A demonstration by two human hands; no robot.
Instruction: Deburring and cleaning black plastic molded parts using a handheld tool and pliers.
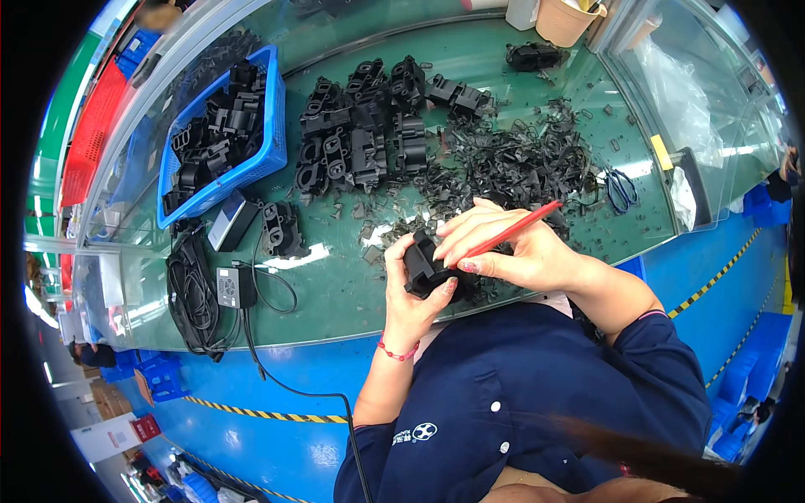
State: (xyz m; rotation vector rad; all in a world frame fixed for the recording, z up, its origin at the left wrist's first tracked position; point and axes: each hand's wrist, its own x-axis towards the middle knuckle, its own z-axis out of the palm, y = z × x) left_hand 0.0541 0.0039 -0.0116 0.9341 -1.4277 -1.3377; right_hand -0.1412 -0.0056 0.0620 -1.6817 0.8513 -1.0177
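A black molded plastic part [422, 261] sits in my left hand [411, 289], the thumb across its near side and the fingers wrapped round its left side. My right hand [511, 243] bends over the same part, its fingertips touching the upper right of it. A slim red pen-shaped tool [516, 230] is gripped in the right hand, its back end pointing up and to the right. The working tip of the tool is hidden by the fingers. Black plastic scraps [520, 163] lie heaped just beyond both hands.
Black molded parts [356, 126] stand grouped at the table's middle back. A blue basket [277, 109] of similar parts is at the left. Nearer lie a small power box [236, 287], coiled black cables [191, 293] and one part [283, 230]. Blue-handled scissors [620, 191] rest at the right.
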